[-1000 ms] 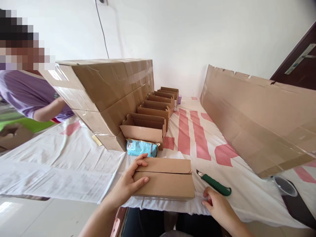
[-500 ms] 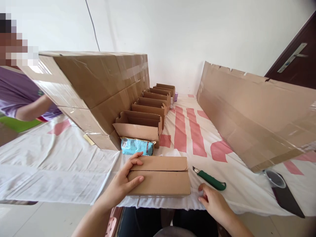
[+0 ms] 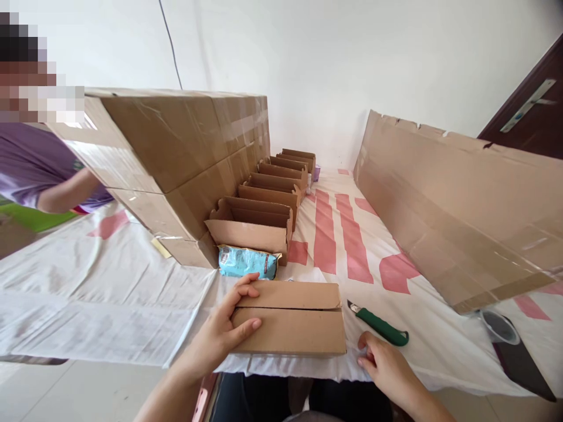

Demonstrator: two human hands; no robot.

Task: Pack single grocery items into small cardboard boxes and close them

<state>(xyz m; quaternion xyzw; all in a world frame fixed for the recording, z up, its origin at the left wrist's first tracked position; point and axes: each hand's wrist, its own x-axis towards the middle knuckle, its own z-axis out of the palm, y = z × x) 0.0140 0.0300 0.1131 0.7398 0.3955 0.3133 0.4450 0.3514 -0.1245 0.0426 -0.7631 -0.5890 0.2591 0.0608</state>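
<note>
A closed cardboard box (image 3: 290, 331) lies at the front edge of the table, its two top flaps meeting in a narrow slit. My left hand (image 3: 233, 322) grips its left end, with the thumb on the near flap and the fingers over the far one. To the right of the box, my right hand (image 3: 378, 357) rests on the cloth, fingers loosely curled, thumb and forefinger apart, holding nothing. Just beyond it lies a green utility knife (image 3: 382, 327), its blade end pointing toward the box. Behind the box sits a blue plastic packet (image 3: 248, 262).
Several open cardboard boxes (image 3: 250, 233) stand in a row behind the packet, beside a tall taped carton wall (image 3: 185, 146). A cardboard panel (image 3: 457, 205) rises on the right. Near it are a tape roll (image 3: 499, 326) and a dark flat object (image 3: 523, 363). A person (image 3: 39, 158) is at far left.
The view has shifted slightly, so everything appears a little farther right. Both hands, the box and the knife keep about the same places relative to one another.
</note>
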